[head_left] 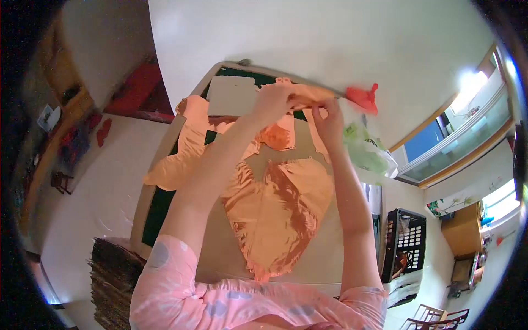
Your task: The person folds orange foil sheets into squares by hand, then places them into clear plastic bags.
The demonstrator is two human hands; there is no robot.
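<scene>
Two hands are meeting over one peach strip [314, 92] at the far edge of the worktop [212, 264], beyond the larger satin piece [286, 203]. Its long axis is running mostly sideways, across the line of the forearms, and sloping slightly nearer the wearer towards the right. The left hand [276, 98] is reaching in from the left and grasping the strip's near edge, fingertips curling inward; the right hand [330, 118] is pinching that same edge further right, thumb and fingers closing on the fabric. Their fingertips are pointing towards each other, with only a short stretch of cloth lying between them, so neither hand is clearly nearer. The exact finger contact is partly hiding in the folds.

Just nearer the wearer, a cup-shaped piece [279, 137] is lying between the forearms. A pale board [231, 96] is resting to the left of the left hand, while a red cloth [362, 98] and a clear plastic bag [367, 151] are sitting beyond the right hand, on its outer side.
</scene>
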